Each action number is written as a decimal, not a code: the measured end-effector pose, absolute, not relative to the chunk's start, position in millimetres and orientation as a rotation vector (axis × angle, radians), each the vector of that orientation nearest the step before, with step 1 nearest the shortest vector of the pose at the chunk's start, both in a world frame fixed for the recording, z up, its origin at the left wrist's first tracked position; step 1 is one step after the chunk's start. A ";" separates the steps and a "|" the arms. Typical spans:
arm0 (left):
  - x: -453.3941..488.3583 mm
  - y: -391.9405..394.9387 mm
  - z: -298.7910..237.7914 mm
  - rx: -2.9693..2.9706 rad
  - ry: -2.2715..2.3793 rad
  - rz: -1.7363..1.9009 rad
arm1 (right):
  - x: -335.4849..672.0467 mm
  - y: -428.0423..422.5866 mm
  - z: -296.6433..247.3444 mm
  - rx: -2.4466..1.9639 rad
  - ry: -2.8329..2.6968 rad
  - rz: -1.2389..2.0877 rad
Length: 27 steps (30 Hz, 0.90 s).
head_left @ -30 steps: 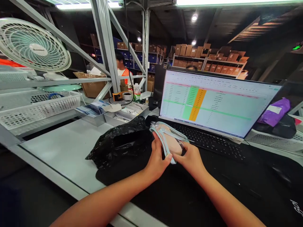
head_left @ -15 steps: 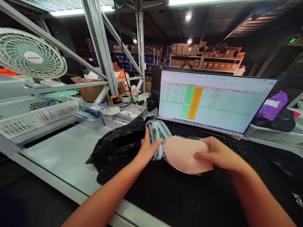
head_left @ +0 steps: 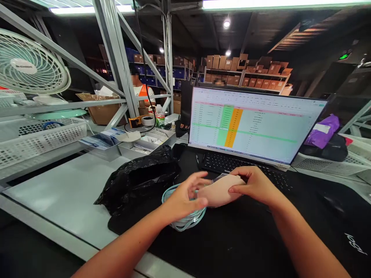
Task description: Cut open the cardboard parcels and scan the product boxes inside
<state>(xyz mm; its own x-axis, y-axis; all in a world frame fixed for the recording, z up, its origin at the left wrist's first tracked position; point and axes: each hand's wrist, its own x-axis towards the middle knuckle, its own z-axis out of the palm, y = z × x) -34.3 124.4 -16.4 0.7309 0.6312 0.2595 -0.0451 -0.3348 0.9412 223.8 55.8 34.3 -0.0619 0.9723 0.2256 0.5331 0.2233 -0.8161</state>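
Observation:
My right hand (head_left: 253,185) is closed on a flat pink round pad in clear wrapping (head_left: 218,192), held just above the black desk mat (head_left: 232,239). My left hand (head_left: 185,197) hovers over a clear packet with light-blue rims (head_left: 181,223) that lies on the mat. Its fingers are loosely curled and reach toward the pink pad's left edge. A crumpled black plastic bag (head_left: 139,177) lies just to the left of both hands.
A monitor (head_left: 252,123) showing a spreadsheet stands behind a black keyboard (head_left: 232,164). Grey trays (head_left: 145,143), a white basket (head_left: 40,139) and a fan (head_left: 26,65) are on the left. A purple parcel (head_left: 321,131) is at the right. A person in an orange vest (head_left: 142,92) stands at the back.
The blue-rimmed packet went from my left hand's grip down onto the mat. My right hand pulled the pink pad apart from it, then lowered and tilted it toward the left hand.

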 end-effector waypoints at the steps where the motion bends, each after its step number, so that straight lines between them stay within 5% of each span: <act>1: -31.8 120.9 -18.3 1.828 0.477 0.705 | 215.1 53.9 33.8 -1.384 -1.738 0.582; 6: -21.5 107.1 -34.3 1.982 0.668 0.769 | 185.5 40.8 31.9 -1.153 -1.738 -0.012; 13: -36.0 120.7 -35.7 2.343 0.622 1.558 | 166.7 36.5 21.8 -1.111 -1.480 -0.528; 17: -47.7 124.1 -31.0 2.481 0.650 1.831 | 157.7 37.7 18.9 -1.124 -1.358 -0.178; 23: -52.7 124.6 -27.8 2.597 0.648 2.049 | 148.7 33.5 15.5 -0.916 -1.173 1.056; 27: -47.9 123.4 -28.2 2.785 0.763 1.891 | 131.4 33.1 3.1 -0.718 -1.245 1.113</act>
<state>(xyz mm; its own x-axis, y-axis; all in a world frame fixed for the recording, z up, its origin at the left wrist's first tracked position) -47.9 123.4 -28.2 0.3187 0.1814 0.9303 0.5151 -0.8570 -0.0094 131.4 33.1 3.1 -0.0505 0.9302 0.3634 -0.2572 0.3395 -0.9048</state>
